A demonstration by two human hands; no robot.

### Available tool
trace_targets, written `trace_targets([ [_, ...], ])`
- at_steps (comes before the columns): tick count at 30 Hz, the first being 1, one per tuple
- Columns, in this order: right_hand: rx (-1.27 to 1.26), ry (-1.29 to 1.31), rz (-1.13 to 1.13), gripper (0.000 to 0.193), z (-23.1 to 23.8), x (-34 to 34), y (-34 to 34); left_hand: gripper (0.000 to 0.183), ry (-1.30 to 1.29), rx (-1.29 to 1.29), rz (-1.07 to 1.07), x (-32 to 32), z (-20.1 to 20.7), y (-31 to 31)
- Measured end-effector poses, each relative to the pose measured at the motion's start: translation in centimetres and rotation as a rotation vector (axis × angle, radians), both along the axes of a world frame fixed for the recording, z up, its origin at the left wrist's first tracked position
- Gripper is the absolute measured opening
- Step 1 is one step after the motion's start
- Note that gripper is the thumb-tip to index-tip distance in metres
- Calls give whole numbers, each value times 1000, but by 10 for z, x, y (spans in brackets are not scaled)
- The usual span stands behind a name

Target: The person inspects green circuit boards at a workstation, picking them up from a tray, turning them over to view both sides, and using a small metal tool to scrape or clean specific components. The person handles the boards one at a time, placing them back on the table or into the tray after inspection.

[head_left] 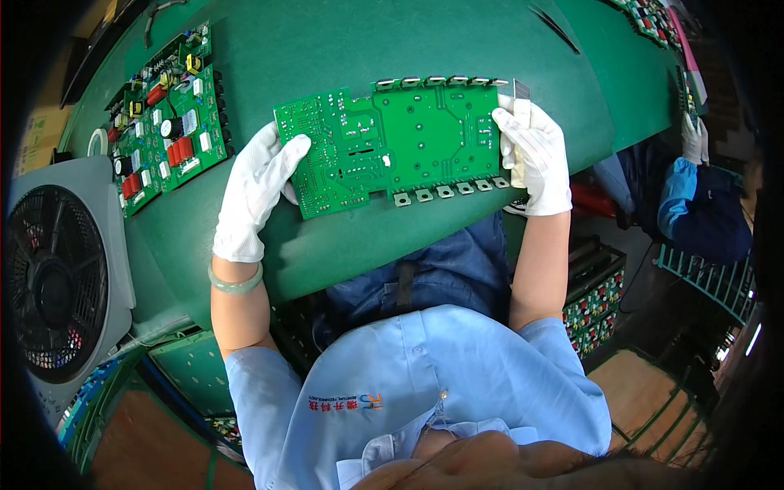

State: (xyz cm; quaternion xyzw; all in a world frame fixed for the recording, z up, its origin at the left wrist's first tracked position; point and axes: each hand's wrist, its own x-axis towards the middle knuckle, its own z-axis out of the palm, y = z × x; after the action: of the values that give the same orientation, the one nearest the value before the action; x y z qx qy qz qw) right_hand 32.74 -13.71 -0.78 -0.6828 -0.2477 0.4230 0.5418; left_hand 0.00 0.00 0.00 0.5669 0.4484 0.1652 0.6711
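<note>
Between my two white-gloved hands a green circuit board (pixel 420 135) is held with its solder side up. Metal-tabbed parts stick out in a row along its far edge and another along its near edge. My left hand (pixel 260 175) grips the board's left end, thumb on top and the fingers partly hidden beneath. At the right end my right hand (pixel 535 147) is closed on the edge, with a pale strip-like piece beside its fingers that I cannot make out clearly. The board's component side is turned away from view.
Populated circuit boards (pixel 167 131) lie on the green mat (pixel 327 49) at the left. A grey fan (pixel 61 278) stands at the left edge. Tweezers (pixel 555 28) lie at the far right. A co-worker's gloved hand (pixel 694 140) shows at the right. Racked boards (pixel 594 314) sit below the table.
</note>
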Motion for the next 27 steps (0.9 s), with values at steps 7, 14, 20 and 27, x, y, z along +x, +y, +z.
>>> trace_targets([
  [7, -52, -34, 200, 36, 2, 11, -17, 48, -53, -86, 85, 1, 2, -2],
  [14, 379, 276, 0, 14, -35, 10, -28, 37, -537, -298, 173, -5, -9, -4],
  [20, 478, 503, 55, 17, -50, 13, -32, 35, -555, -294, 142, -9, -12, -2],
  [27, 499, 572, 112, 27, -53, 17, -33, 44, -528, -232, 163, -6, 1, -10],
])
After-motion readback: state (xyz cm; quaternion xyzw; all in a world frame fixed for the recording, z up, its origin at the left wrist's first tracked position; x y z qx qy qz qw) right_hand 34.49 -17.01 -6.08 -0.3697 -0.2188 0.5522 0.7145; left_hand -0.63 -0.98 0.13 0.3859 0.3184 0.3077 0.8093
